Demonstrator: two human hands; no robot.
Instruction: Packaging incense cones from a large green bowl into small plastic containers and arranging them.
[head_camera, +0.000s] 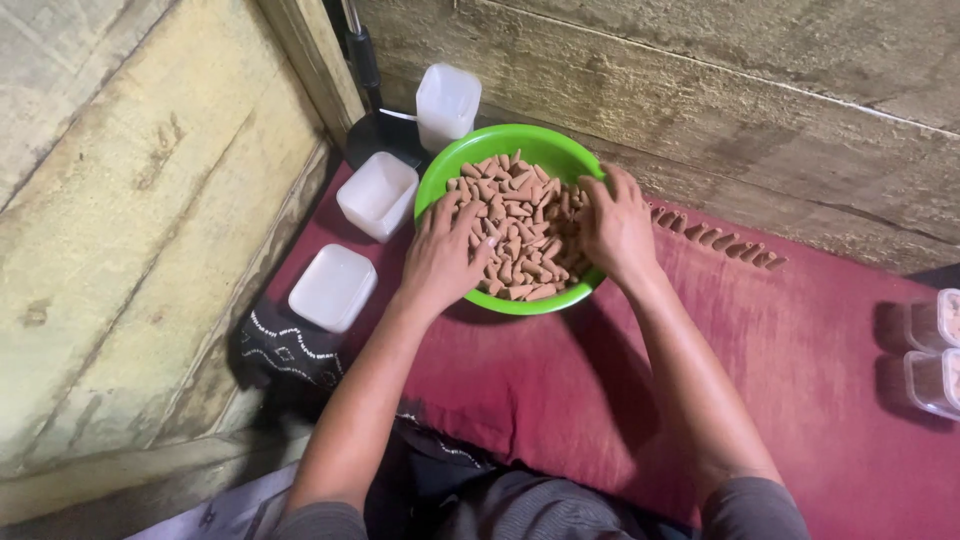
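On red cloth, one green bowl, two hands.

We are seeing a bowl sitting on a cloth, cones lying in it. Three tubs are standing to its left, two lidded boxes far to its right, and a row of cones is lying just behind, by the wall.

- Left hand stretches forward, palm down, fingers spread and lightly curled.
- Right hand mirrors it, fingers bent inward.
- Both forearms bare, angled together.
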